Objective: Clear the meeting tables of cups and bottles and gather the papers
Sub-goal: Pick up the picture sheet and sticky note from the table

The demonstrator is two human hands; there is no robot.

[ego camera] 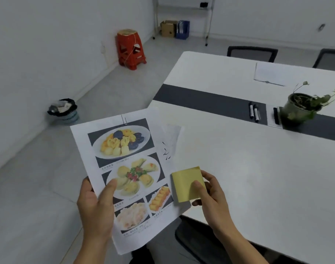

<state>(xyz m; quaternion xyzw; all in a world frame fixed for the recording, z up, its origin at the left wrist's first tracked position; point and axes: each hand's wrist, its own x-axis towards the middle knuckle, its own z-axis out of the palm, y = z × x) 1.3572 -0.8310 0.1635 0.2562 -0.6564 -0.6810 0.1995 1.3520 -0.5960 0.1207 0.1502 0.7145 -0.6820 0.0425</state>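
Two hands hold paper at the desk (258,168) corner.
The fingers (109,187) of the left hand (95,202) clamp the clipped menu sheets (128,159); the right hand (210,197) pinches a yellow notepad (185,181) just beside them. Another sheet (267,73) lies far across the desk, beyond markers (254,112) and plant (298,109).

A matt paper menu (124,168) with metal clip (124,119), yellow paper pad (183,180), smooth white table (258,168), red plastic stool (130,48).
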